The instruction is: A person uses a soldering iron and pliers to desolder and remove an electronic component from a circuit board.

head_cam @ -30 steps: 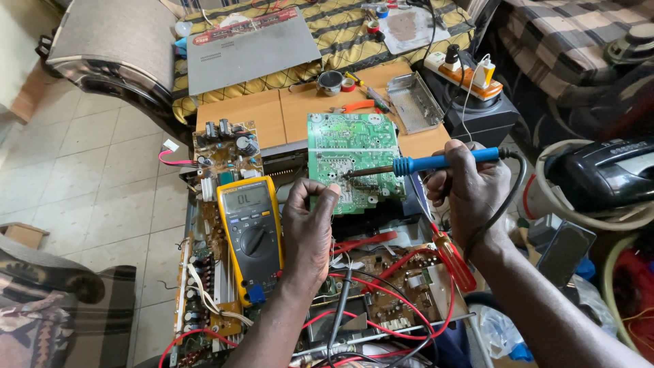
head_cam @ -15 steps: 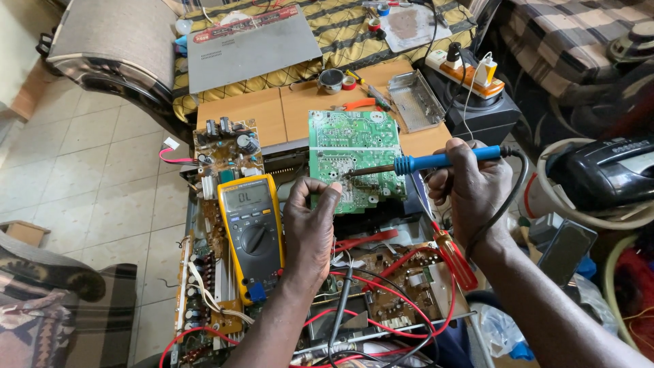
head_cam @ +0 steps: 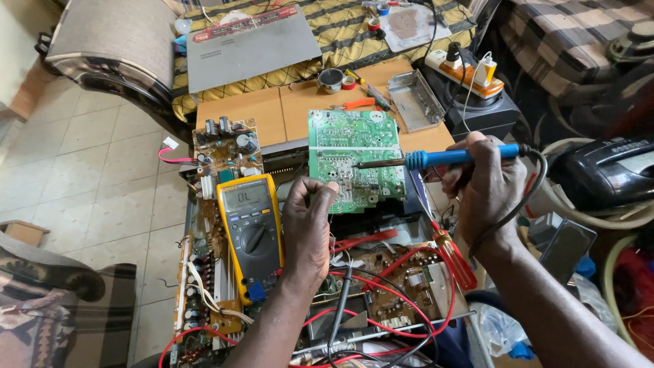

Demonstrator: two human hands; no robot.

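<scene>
Iron (head_cam: 436, 158) over green board (head_cam: 354, 160)

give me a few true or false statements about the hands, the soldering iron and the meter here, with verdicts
1. The right hand holds a blue-handled soldering iron with its tip on the green circuit board. True.
2. The left hand grips the yellow multimeter. False: it touches the green board's lower edge; the meter lies beside it.
3. The multimeter lies on the open chassis, left of the left hand. True.
4. The soldering iron handle is red. False: it is blue.
5. A grey flat device lies on the striped cloth beyond the wooden boards. True.
</scene>
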